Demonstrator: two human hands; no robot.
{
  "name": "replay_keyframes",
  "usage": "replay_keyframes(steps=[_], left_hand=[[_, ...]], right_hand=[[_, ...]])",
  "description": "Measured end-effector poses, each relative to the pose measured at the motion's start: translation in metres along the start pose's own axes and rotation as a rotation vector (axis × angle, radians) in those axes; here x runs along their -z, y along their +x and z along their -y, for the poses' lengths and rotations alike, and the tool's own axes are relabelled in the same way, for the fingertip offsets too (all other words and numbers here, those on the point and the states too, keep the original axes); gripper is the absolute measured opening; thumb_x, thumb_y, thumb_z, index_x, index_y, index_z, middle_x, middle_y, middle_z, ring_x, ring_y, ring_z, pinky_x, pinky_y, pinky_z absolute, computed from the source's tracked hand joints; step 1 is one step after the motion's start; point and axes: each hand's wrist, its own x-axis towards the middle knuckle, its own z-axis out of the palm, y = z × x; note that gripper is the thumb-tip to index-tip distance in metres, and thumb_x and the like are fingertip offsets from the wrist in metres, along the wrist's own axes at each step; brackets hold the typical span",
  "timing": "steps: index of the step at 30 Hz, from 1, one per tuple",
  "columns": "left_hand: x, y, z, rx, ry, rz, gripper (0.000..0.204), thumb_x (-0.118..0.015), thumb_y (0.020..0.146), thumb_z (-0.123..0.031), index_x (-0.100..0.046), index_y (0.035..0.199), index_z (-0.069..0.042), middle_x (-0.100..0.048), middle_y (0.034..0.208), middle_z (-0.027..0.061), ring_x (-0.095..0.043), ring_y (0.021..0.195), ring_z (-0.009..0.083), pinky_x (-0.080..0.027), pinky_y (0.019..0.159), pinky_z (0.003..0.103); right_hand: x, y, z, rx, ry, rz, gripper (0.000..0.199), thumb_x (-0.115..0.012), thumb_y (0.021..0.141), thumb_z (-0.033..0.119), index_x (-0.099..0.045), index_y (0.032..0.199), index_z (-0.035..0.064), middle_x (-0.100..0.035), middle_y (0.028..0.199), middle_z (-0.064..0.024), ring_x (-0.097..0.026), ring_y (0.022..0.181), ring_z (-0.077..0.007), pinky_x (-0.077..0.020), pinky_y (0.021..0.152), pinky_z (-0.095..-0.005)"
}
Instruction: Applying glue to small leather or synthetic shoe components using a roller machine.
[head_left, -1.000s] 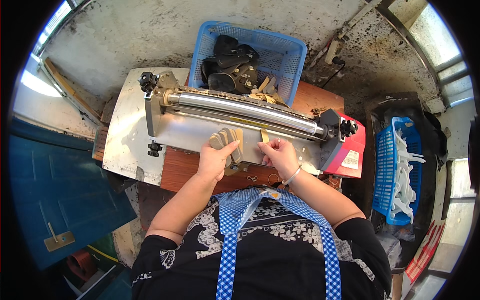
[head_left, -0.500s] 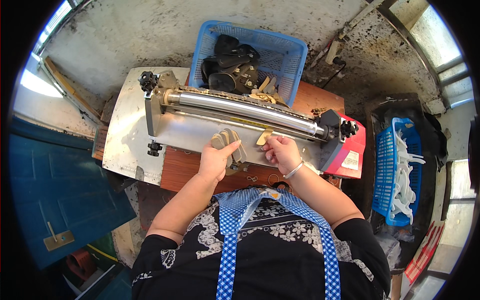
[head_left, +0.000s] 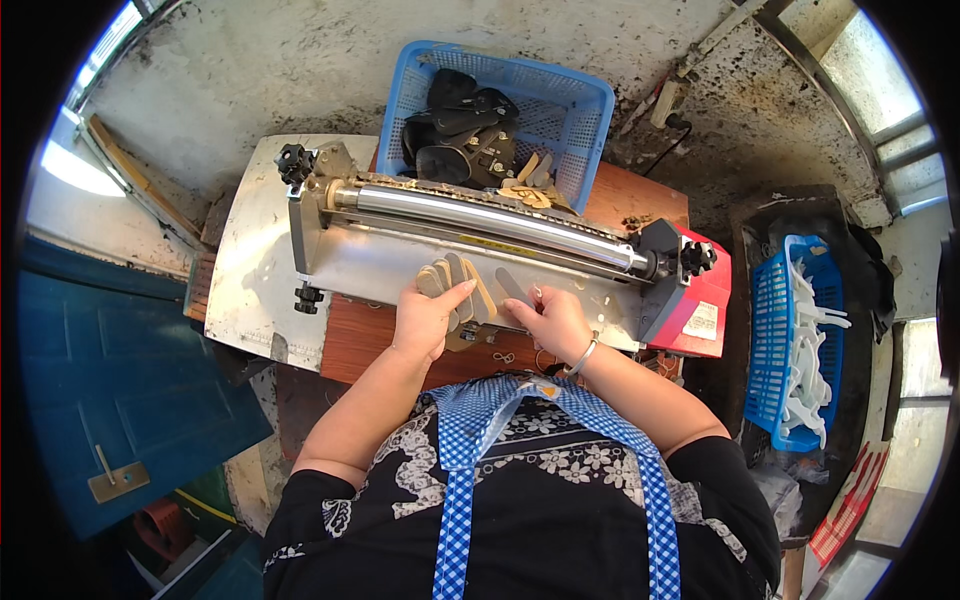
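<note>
My left hand grips a fanned stack of thin, rounded insole-shaped pieces, grey on some faces and tan on others, with the thumb across them. A hand's width to the right, my right hand, a bangle at its wrist, pinches a single grey insole-shaped piece between thumb and fingers. Both hands are over the front metal plate of a roller machine. Its shiny steel roller runs crosswise just beyond them.
Behind the machine a blue basket holds black parts and several tan pieces. Black knobs and a red end housing stand at the right. Another blue basket with white pieces lies farther right. A blue door is at the left.
The right hand has moved slightly left and nearer me, away from the roller. The piece in it showed tan before and shows grey now. The left hand stays nearly in place.
</note>
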Motion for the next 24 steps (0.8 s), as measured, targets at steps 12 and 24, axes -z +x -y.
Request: replay_keyframes(steps=[12, 24], left_hand=[[-0.005, -0.003, 0.008, 0.101, 0.064, 0.084, 0.026, -0.063, 0.069, 0.001, -0.053, 0.093, 0.003, -0.057, 0.088, 0.0083, -0.055, 0.078, 0.0148, -0.047, 0.066, 0.026], [-0.003, 0.001, 0.006, 0.001, 0.058, 0.020, 0.022, -0.063, 0.070, 0.001, -0.055, 0.089, 0.003, -0.058, 0.083, 0.0076, -0.057, 0.072, 0.0131, -0.047, 0.064, 0.024]], right_hand=[[0.004, 0.023, -0.009, 0.402, -0.830, -0.492, 0.009, -0.054, 0.067, 0.011, -0.048, 0.067, 0.0051, -0.052, 0.064, -0.0090, -0.056, 0.054, -0.0252, -0.0450, 0.046, -0.0344], [0.002, 0.004, -0.007, -0.157, 0.591, 0.207, 0.015, -0.055, 0.080, 0.016, -0.054, 0.075, 0.0018, -0.051, 0.054, -0.0011, -0.046, 0.042, -0.0068, -0.0346, 0.037, -0.0175]])
